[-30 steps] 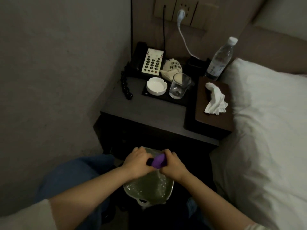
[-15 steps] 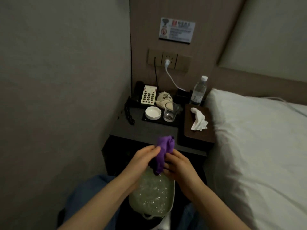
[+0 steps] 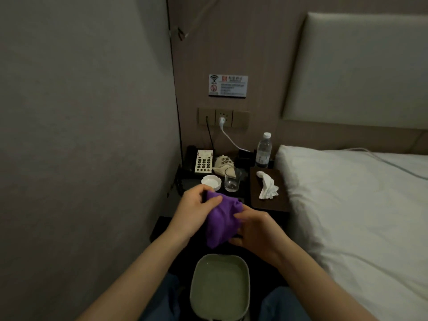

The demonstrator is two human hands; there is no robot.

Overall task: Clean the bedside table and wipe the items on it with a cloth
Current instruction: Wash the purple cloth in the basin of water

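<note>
Head view: left hand (image 3: pixel 196 208) and right hand (image 3: pixel 257 228) both grip the purple cloth (image 3: pixel 221 220), fingers curled into its folds, apparently opening it out for wiping. Cloth is held above the green basin (image 3: pixel 220 286) of water, just in front of the bedside surface (image 3: pixel 245 195). Behind the cloth stand the white ashtray (image 3: pixel 210 181) and drinking glass (image 3: pixel 232 179); farther back, telephone (image 3: pixel 201 161) and water bottle (image 3: pixel 263 150). Tissue box (image 3: pixel 268 193) sits right of the glass. Wiping judged not yet begun.

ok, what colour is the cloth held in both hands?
Solid purple cloth, no pattern; the head view shows it clearly.
</note>
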